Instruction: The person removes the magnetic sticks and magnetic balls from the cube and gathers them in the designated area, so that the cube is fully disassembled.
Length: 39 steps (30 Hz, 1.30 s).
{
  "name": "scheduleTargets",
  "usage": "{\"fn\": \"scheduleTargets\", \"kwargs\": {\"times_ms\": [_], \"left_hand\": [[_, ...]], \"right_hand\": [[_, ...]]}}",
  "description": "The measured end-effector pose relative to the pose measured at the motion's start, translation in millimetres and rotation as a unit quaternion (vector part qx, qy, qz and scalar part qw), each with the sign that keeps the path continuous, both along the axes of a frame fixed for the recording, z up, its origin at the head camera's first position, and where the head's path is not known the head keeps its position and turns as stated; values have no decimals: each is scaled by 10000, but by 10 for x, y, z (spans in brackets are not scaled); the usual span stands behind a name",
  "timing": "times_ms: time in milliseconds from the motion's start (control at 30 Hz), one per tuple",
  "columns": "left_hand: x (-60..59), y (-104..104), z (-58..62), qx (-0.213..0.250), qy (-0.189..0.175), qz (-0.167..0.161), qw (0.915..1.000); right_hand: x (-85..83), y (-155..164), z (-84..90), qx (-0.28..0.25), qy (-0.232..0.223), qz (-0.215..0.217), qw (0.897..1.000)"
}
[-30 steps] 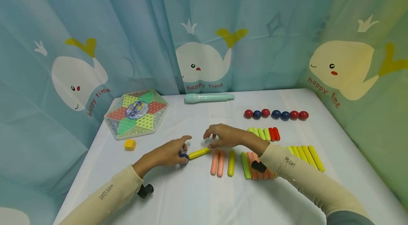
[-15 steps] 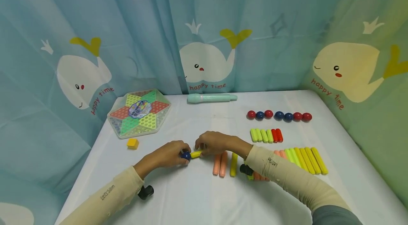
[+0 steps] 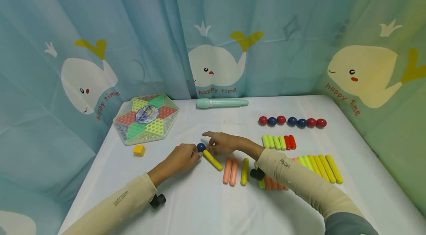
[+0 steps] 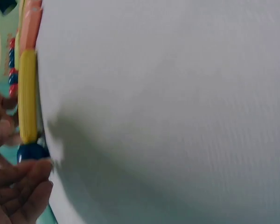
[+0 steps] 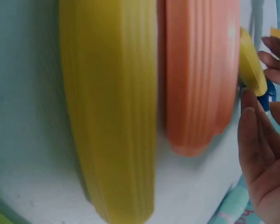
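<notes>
Left hand (image 3: pixel 181 157): fingertips pinch the blue ball (image 3: pixel 201 147).
Right hand (image 3: pixel 223 142): fingers relaxed, touching the yellow stick (image 3: pixel 213 160).
Stick: joins ball on the surface (image 3: pixel 206 205).

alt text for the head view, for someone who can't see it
Two hands meet at a blue ball joined to a yellow stick on a white table; left hand touches the ball, right hand beside it. Colored sticks and balls lie right.

Bare tablecloth (image 3: pixel 206 205) before the pink sticks (image 3: pixel 230 171)
</notes>
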<state>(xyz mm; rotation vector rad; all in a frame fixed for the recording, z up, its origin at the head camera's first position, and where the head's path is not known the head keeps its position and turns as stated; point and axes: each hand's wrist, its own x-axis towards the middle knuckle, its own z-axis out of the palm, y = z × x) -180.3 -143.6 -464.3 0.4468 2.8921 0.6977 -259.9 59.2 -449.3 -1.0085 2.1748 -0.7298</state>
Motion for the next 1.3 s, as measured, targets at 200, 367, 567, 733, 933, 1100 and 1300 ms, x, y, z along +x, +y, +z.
{"fn": "scheduleTargets", "kwargs": {"times_ms": [200,367,567,733,933,1100,1300], "left_hand": [[2,145,-68,-175,215,123,9995],[-27,235,-61,-109,145,371,9991],[-59,316,9,78,-367,563,9977],[-118,333,51,19,-735,584,9956],[-161,290,103,188,-995,335,9943],[-125,250,190,535,-1102,9,9925],[-45,262,249,534,-959,-324,9934]], "right_hand": [[-116,1,-46,-188,-320,13,9993],[-200,-35,-39,33,-60,-268,9996],[-297,-17,-32,206,-107,-307,9993],[-346,7,-44,138,50,-60,9999],[-366,59,21,65,296,261,9992],[-341,219,79,-269,319,779,9961],[-196,596,230,-571,-173,797,9950]]}}
